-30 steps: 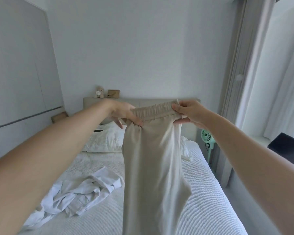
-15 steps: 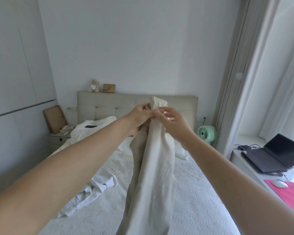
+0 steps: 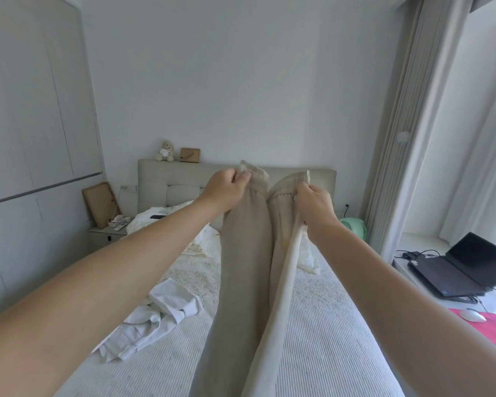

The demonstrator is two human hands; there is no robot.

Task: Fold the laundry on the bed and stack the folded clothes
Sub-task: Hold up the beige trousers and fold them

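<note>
I hold a pair of beige trousers [image 3: 245, 267] up in the air over the bed [image 3: 321, 333]. My left hand [image 3: 226, 190] grips one side of the elastic waistband at the top. My right hand [image 3: 312, 204] grips the other side, a little lower and to the right. The trousers hang down folded lengthwise, with a pale edge running along the right side toward the bottom of the view. A crumpled white shirt [image 3: 155, 316] lies on the bed at the left, below my left forearm.
Pillows and rumpled bedding [image 3: 166, 216] lie at the padded headboard [image 3: 169, 179]. A nightstand [image 3: 106, 233] stands at the left. A green fan [image 3: 352, 224] stands right of the bed. A desk at the right holds a laptop [image 3: 464, 270], a mouse [image 3: 474, 315] and a pink mat.
One second ago the waistband was stretched flat between my hands. I brought my hands together, doubling the trousers lengthwise, and now they have parted slightly again, each gripping a side.
</note>
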